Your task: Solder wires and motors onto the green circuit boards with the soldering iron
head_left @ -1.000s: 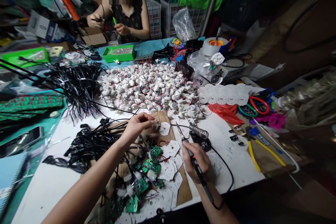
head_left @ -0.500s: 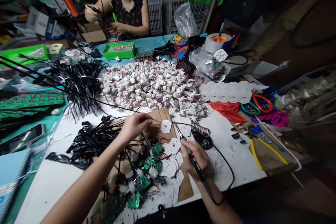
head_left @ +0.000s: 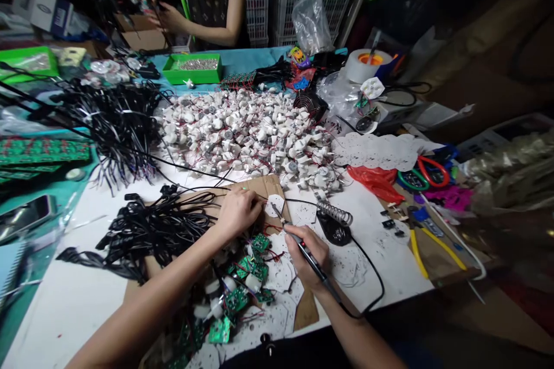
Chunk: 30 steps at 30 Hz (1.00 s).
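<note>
My left hand (head_left: 240, 210) is closed in a pinch at the left edge of a small white hexagonal board (head_left: 274, 205). A thin black cable (head_left: 216, 187) runs into its fingers; their tips are partly hidden. My right hand (head_left: 309, 251) grips a soldering iron (head_left: 315, 265) like a pen, its metal tip touching or just over that board. Below the hands lie green circuit boards (head_left: 237, 298) with red wires and white parts, overlapping white boards (head_left: 279, 274), and a bundle of black cables (head_left: 160, 222). A piece of cardboard (head_left: 270, 184) lies under the white board.
A heap of white wired parts (head_left: 242, 132) fills the table's middle. To the right stands a coil iron holder (head_left: 335, 214), with yellow-handled pliers (head_left: 418, 251) beyond. More black cables (head_left: 125, 127) lie left. A co-worker (head_left: 212, 6) sits opposite, behind a green tray (head_left: 193, 69).
My right hand has moved left and up, bringing the iron's tip onto or over the white board. My left hand has shifted slightly right. The co-worker's hands have moved left; the view has shifted.
</note>
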Tool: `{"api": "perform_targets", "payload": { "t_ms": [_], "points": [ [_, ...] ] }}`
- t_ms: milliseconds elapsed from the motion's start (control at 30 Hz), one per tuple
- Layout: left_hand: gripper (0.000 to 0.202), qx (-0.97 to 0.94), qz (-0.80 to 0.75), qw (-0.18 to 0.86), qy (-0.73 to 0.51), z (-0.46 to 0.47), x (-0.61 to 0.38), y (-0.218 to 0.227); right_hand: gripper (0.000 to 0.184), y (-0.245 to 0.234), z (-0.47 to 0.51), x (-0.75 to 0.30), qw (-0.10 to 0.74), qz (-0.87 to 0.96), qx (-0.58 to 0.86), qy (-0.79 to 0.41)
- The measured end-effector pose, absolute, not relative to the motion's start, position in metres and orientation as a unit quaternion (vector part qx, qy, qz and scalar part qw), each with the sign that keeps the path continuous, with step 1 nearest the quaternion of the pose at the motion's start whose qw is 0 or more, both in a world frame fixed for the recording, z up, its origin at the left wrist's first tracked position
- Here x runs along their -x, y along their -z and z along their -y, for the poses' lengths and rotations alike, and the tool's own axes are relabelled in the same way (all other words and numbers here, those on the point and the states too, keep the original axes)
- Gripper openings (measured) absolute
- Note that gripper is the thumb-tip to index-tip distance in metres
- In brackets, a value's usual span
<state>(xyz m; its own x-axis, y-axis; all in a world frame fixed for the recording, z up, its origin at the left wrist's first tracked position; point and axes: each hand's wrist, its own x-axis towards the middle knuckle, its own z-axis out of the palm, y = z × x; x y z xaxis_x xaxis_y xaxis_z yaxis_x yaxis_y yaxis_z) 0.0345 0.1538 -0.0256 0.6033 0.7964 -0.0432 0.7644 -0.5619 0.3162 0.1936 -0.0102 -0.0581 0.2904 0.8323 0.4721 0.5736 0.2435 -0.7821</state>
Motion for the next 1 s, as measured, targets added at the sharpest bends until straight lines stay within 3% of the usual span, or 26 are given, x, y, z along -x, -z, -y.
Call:
{"api": "perform_targets", "payload": {
  "t_ms": [1000],
  "points": [
    [0.016, -0.871, -0.455, 0.177, -0.057, -0.1556, -0.0369, 0.0303, 0.021, 0.0615, 0.0043, -0.1902, 0.506, 0.604, 0.604, -0.121]
  ]
}}
